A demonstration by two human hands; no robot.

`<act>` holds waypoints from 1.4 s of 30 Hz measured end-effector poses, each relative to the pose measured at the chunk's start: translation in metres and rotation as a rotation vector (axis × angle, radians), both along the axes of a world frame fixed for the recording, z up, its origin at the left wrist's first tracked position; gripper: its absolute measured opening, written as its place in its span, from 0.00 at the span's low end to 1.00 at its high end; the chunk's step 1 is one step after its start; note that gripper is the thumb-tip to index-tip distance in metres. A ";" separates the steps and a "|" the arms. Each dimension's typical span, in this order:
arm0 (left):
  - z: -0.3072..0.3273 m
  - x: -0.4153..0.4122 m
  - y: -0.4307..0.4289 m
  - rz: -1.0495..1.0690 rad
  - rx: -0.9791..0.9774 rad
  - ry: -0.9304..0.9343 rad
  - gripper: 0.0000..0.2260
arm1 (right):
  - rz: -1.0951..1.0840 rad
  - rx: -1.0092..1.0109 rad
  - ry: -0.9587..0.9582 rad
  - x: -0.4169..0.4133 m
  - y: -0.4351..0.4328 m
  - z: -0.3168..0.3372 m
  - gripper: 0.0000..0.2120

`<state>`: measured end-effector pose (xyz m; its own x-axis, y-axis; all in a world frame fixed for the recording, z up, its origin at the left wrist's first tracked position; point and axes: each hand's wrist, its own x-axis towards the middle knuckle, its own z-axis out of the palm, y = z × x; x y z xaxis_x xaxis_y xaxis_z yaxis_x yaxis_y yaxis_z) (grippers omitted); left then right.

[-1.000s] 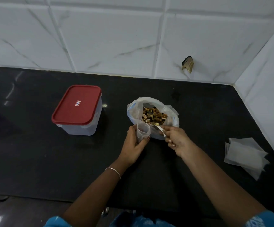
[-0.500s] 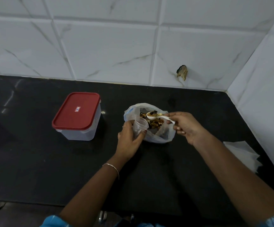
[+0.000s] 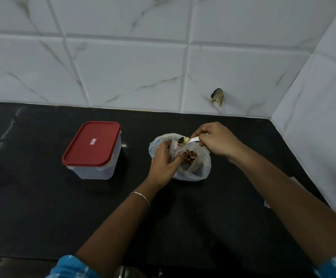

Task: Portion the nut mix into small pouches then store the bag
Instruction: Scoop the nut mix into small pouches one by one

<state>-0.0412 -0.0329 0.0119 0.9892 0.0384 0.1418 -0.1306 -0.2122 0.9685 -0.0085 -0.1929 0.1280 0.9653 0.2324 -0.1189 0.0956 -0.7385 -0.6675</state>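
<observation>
Your left hand (image 3: 163, 163) gripped one pouch (image 3: 175, 146), hiding its base; your right hand (image 3: 217, 140) pinched one spoon (image 3: 193, 139). Your right forearm largely hid the white sheets (image 3: 266, 204); count unreadable.

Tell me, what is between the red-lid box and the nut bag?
Just bare black counter, plus a tiny pale fleck by the box; the bag sits apart. The head view shows it.

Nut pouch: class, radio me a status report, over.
Left hand grips clear pouch over open nut bag. Right hand holds loaded spoon at pouch mouth. Red-lidded container apart, left.
</observation>
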 end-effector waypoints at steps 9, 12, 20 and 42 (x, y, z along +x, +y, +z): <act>0.008 0.005 -0.006 0.050 -0.072 -0.009 0.13 | 0.301 -0.541 -0.627 -0.021 0.018 0.007 0.12; 0.010 0.006 -0.006 0.041 -0.111 -0.045 0.10 | 0.342 -0.549 -0.705 -0.023 0.017 0.010 0.11; 0.011 0.008 -0.001 0.044 -0.092 -0.063 0.12 | 0.356 -0.522 -0.807 -0.021 0.004 0.010 0.09; -0.005 -0.015 0.016 0.088 -0.182 0.160 0.27 | -0.509 0.535 0.126 -0.044 -0.037 -0.094 0.04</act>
<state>-0.0561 -0.0167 0.0071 0.9901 0.1361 -0.0333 0.0386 -0.0359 0.9986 -0.0522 -0.2295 0.0338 0.9557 -0.1820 -0.2315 -0.2718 -0.2428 -0.9312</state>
